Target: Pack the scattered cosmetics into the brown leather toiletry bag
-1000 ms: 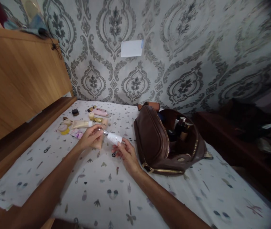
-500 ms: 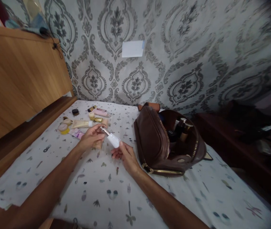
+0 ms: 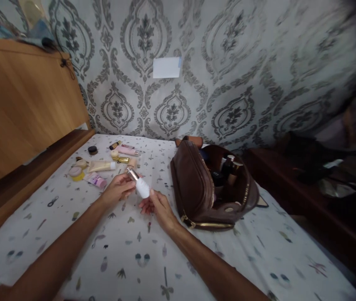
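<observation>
A small white cosmetic bottle (image 3: 142, 187) with a shiny silver pump top hangs tilted above the printed cloth. My right hand (image 3: 159, 207) grips its lower end between thumb and fingers. At the silver neck, the fingers of my left hand (image 3: 119, 187) are closed around the bottle, partly hidden behind it. Just beyond my left hand lie a purple-and-pink tube (image 3: 96, 179), a cream tube with a white cap (image 3: 101, 166) and a gold tube (image 3: 121, 159). To the right of my hands stands an unzipped brown makeup bag (image 3: 193, 184), with several dark and gold-capped containers inside.
A pink tube (image 3: 126, 150), a round black jar (image 3: 92, 150) and a yellow-rimmed jar (image 3: 76, 173) lie farther back. A wooden cabinet (image 3: 27, 104) borders the left. Patterned wallpaper (image 3: 171, 110) rises behind, and dark clutter (image 3: 309, 167) sits right.
The bottle has tilted more upright, and my left fingers have closed in on its silver neck. The view has swung slightly, so everything appears farther left.
</observation>
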`<state>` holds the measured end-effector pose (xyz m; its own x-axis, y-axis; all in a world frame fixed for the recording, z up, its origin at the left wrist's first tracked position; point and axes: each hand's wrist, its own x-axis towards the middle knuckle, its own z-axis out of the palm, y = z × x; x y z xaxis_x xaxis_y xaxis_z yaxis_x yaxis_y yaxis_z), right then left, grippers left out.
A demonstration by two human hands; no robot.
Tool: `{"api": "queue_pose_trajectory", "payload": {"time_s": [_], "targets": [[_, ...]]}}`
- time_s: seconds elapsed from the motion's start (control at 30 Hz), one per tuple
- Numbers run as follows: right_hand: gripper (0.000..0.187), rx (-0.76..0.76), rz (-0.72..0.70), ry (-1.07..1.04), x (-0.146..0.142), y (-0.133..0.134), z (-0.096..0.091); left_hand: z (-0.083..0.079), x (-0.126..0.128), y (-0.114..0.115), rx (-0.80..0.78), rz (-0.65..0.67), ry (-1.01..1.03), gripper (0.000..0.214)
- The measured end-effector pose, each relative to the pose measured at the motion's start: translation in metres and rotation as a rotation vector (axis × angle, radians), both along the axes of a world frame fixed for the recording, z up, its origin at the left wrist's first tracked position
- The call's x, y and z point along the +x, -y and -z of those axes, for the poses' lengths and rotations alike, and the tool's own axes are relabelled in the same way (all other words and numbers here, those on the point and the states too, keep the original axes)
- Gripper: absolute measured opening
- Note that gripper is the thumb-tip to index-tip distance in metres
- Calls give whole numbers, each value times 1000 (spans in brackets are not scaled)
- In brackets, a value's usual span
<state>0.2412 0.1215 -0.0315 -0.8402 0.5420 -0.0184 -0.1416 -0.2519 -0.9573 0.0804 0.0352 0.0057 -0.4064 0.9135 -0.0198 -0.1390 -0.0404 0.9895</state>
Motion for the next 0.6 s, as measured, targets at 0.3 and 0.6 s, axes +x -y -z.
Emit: {"api": "queue_pose_trajectory", "payload": {"time_s": [0.3, 0.6], "targets": [[52, 354, 103, 31, 7, 4, -4, -5, 10, 2, 23, -8, -144, 44], [30, 832, 357, 39, 33, 5, -49, -11, 26, 6, -26, 205, -420, 39]]}}
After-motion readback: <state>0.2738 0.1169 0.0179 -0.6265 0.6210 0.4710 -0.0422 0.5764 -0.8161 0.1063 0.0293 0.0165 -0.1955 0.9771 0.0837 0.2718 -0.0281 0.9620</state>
